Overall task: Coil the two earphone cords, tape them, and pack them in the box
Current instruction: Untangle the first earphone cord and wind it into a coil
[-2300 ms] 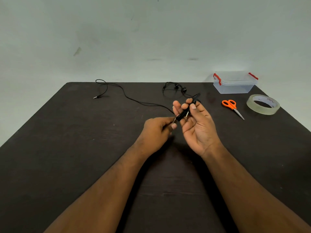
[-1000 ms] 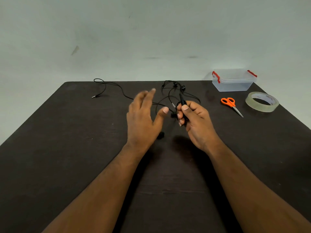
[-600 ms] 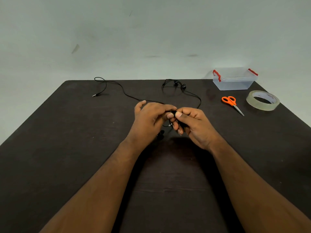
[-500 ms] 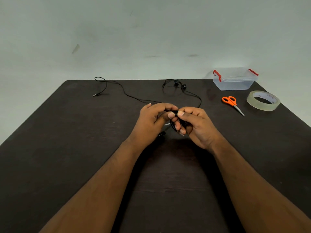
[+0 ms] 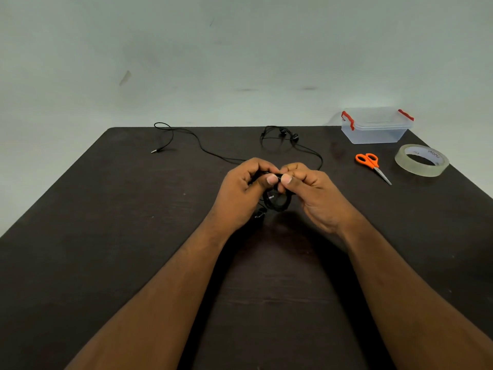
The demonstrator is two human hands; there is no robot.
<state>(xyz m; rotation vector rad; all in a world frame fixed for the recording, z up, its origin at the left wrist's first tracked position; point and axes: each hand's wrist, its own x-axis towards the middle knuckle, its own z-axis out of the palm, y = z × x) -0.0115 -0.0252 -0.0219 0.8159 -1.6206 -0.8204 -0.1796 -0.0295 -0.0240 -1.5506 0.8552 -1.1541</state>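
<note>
Both bare forearms come in from the bottom corners and angle toward each other, meeting mid-frame. Left hand (image 5: pixel 240 193) is curled knuckles-up, fingers folded in, thumb stretched out to the right. Right hand (image 5: pixel 314 196) mirrors it, thumb pointing left, so the two thumbnails sit almost touching. Between them they're pinching the top of a small coil of thin black earphone cord (image 5: pixel 277 201), which hangs just below the thumbs. Wrists look fairly straight, with both hands lifted a little above the surface
</note>
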